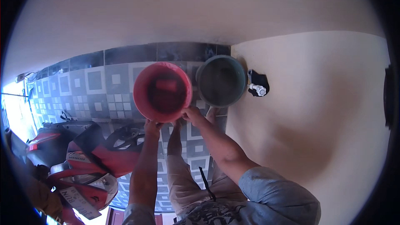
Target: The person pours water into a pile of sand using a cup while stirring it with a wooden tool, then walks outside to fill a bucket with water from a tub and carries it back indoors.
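Both hands hold a round red bucket (142,93) in front of me, above the tiled floor. My left hand (153,126) is closed on its near rim, at the lower left of the opening. Closed at the near right side of the same rim is my right hand (191,115). The inside of the bucket looks dark with a paler reddish patch; I cannot tell what it contains. Just right of it stands a dark green bucket (201,87), close to the wall corner, with a dim interior.
A white pipe fitting (258,89) sticks out of a dark hole in the right wall (300,112), beside the green bucket. A red and black motorcycle (89,158) is parked at the left. Patterned grey tiles (96,81) cover the floor up to the far wall.
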Motion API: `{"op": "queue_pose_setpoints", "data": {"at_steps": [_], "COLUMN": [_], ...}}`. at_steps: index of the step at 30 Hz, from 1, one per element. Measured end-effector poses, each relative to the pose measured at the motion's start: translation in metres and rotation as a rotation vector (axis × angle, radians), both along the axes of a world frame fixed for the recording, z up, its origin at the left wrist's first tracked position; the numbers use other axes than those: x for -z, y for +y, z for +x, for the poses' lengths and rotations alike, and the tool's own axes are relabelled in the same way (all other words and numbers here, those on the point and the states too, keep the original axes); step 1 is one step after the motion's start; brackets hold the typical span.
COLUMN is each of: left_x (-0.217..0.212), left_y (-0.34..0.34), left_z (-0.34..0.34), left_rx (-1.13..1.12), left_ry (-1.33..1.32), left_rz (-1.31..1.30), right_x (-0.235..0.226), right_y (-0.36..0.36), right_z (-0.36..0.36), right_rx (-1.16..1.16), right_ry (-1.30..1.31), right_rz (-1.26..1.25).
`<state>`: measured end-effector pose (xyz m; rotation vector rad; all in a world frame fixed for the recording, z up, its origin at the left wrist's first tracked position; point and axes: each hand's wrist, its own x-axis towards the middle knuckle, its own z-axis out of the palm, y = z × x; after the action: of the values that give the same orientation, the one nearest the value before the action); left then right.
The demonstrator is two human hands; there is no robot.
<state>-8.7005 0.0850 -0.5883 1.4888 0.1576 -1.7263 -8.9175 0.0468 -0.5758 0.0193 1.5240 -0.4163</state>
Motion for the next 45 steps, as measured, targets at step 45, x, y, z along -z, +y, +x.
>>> {"op": "queue_pose_setpoints", "data": {"at_steps": [45], "left_x": [0.077], "left_y": [-0.153], "left_z": [-0.259], "left_rx": [1.269], "left_ry": [-1.079], "left_rz": [-0.206], "right_x": [0.183], "right_y": [0.006], "right_z": [-0.355], "right_rx": [-0.617], "right_ry": [1.25], "right_rz": [-0.417]}}
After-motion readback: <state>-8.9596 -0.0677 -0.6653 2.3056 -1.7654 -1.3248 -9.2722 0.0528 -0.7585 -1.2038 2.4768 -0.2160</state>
